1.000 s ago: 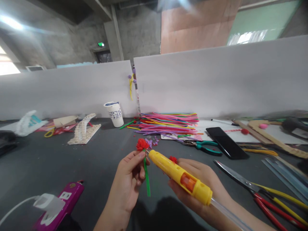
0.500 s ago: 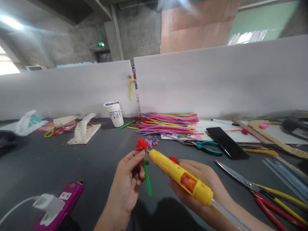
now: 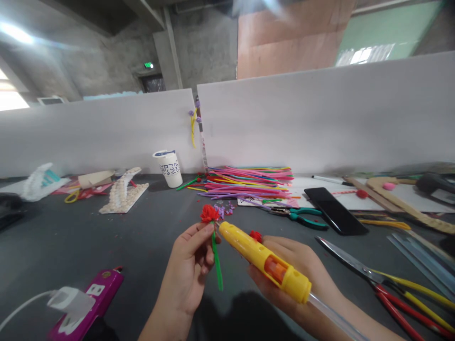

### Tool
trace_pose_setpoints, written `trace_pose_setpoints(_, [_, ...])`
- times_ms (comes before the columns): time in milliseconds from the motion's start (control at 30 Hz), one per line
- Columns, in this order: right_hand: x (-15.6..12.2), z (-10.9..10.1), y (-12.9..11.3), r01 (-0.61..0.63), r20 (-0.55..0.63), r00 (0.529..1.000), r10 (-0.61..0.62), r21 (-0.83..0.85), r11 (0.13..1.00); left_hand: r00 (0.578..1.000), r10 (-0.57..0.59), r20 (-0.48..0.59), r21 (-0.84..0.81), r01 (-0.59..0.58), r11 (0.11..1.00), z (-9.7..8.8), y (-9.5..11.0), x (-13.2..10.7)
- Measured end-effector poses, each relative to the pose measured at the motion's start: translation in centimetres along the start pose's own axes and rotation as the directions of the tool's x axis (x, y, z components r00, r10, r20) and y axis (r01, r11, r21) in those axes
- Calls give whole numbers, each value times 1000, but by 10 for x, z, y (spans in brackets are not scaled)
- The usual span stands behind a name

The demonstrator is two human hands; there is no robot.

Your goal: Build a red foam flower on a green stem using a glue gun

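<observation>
My left hand (image 3: 188, 265) pinches a small flower just below its head, with a ruffled red bloom (image 3: 209, 213) and a green pipe cleaner stem (image 3: 217, 265) hanging down past the fingers. Wrapped in my right hand (image 3: 298, 265) is a yellow hot glue pen (image 3: 261, 255) with an orange part in its side window. A clear glue stick (image 3: 336, 315) runs out of its rear end. The pen's metal tip touches or nearly touches the underside of the bloom. Another red piece (image 3: 255, 236) shows behind the pen at my right fingertips; how it is held is hidden.
Pipe cleaners (image 3: 249, 182) lie piled at the back, with purple scraps (image 3: 224, 210) in front. Pliers (image 3: 298, 216), a phone (image 3: 336, 210) and scissors (image 3: 369, 272) lie right. A white cup (image 3: 168, 169) and a pebbled model (image 3: 124, 192) stand left, a purple power strip (image 3: 93, 303) nearer.
The glue pen and my right hand have shifted very slightly left. My left hand and the flower stay almost still.
</observation>
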State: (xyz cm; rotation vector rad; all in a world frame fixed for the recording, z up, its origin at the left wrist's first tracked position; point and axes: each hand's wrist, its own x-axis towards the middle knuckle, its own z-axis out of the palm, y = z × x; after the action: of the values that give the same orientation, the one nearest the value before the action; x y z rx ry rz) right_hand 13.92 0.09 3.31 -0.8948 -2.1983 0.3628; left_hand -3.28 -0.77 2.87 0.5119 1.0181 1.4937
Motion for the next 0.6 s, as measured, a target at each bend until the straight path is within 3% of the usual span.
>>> trace_pose_setpoints(600, [0,2,1,39,-18,999,-39,-36,999,1000,-12,3,19,12,1000,-1,-1,1])
